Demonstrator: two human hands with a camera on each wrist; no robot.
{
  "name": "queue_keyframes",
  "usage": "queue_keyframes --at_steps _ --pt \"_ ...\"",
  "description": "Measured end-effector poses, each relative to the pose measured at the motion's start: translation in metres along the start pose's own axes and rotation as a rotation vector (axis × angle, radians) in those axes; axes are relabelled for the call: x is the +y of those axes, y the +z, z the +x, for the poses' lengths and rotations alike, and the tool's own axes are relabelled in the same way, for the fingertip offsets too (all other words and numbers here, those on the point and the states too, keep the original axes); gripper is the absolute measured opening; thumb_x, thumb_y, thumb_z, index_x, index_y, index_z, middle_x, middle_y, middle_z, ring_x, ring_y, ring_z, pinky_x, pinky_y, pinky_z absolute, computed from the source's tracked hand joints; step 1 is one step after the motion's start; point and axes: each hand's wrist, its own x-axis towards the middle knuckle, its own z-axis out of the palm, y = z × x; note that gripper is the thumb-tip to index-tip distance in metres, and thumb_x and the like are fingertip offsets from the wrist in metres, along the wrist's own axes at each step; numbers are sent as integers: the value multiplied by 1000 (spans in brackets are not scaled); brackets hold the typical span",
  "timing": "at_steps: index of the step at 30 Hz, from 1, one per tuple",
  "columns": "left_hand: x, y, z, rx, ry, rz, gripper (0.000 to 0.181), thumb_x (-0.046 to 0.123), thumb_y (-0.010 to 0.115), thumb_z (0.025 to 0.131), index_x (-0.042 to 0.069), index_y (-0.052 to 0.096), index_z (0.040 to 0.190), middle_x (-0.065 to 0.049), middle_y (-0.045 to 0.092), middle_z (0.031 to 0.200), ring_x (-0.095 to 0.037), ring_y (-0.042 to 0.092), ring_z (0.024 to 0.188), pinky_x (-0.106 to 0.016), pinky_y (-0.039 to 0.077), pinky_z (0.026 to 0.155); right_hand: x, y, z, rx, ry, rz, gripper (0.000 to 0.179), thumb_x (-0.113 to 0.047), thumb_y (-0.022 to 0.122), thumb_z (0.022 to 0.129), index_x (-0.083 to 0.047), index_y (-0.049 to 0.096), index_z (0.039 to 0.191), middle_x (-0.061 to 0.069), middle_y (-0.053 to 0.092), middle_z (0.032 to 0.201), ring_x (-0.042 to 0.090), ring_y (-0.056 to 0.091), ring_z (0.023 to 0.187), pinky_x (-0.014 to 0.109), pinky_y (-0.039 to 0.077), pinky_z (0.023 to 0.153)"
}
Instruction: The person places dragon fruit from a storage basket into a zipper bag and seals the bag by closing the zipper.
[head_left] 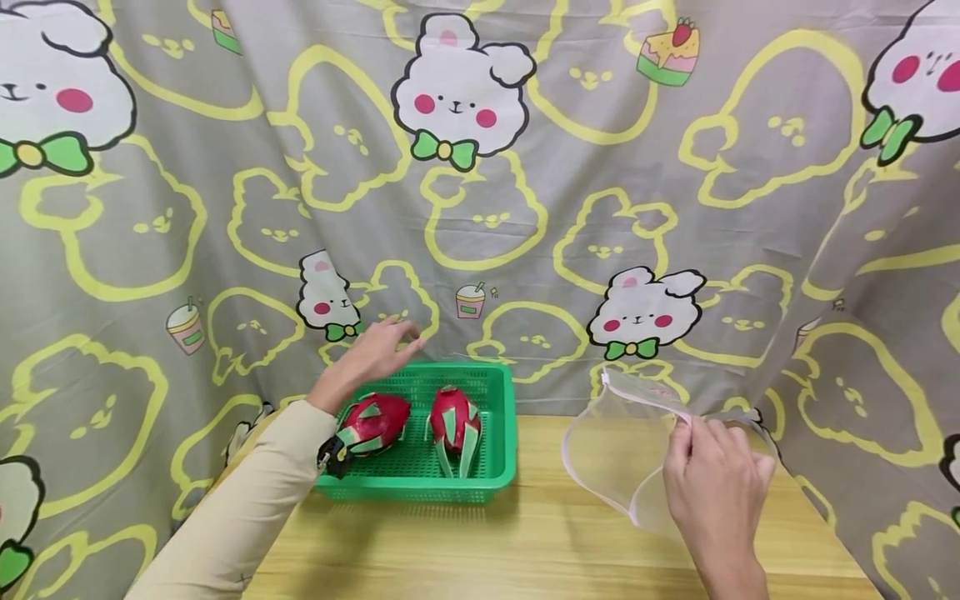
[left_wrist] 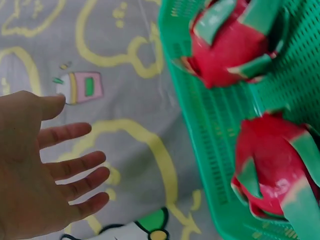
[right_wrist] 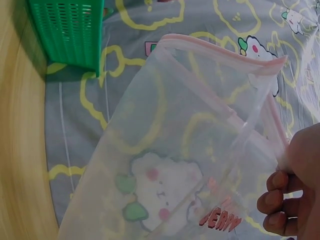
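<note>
Two red dragon fruits with green scales lie in a green plastic basket (head_left: 420,483). The left dragon fruit (head_left: 375,421) is partly behind my left wrist; the right dragon fruit (head_left: 453,421) lies with its long scales toward me. Above the basket's back left part hovers my left hand (head_left: 382,348), holding nothing. Its fingers spread apart in the left wrist view. My right hand (head_left: 716,479) grips a see-through zip bag (head_left: 615,450) by its pink-edged top. In the right wrist view the bag's mouth gapes, and red lettering (right_wrist: 220,220) shows on its side.
A pale wooden table (head_left: 420,550) carries the basket at its back left. Behind and on both sides hangs a grey curtain (head_left: 555,192) printed with white bears and yellow outlines. The bag hangs over the table to the right of the basket.
</note>
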Motion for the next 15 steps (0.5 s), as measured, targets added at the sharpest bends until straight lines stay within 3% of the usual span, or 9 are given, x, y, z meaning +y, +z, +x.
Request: queue_keyframes --at_steps 5,12,15 --pt "-15 8 -1 -88 -2 8 48 37 50 109 2 57 141 -25 53 143 -47 44 135 -62 39 107 2 -1 -2 9 -4 -7 36 -13 51 100 -6 48 64 10 49 63 39 52 75 56 28 69" --pt "-39 20 -8 -157 -23 14 55 37 52 108 -2 50 146 -29 50 145 -50 43 135 -63 39 107 1 0 0 -1 2 -16 40 -13 52 100 -10 46 61 9 49 61 36 52 72 53 27 67" --pt "-47 26 -9 -226 -39 3 59 38 53 107 -4 46 148 -31 48 147 -51 44 135 -63 39 106 1 -1 1 9 -1 -21 41 -13 52 101 -10 45 61 9 49 61 36 52 70 52 27 66"
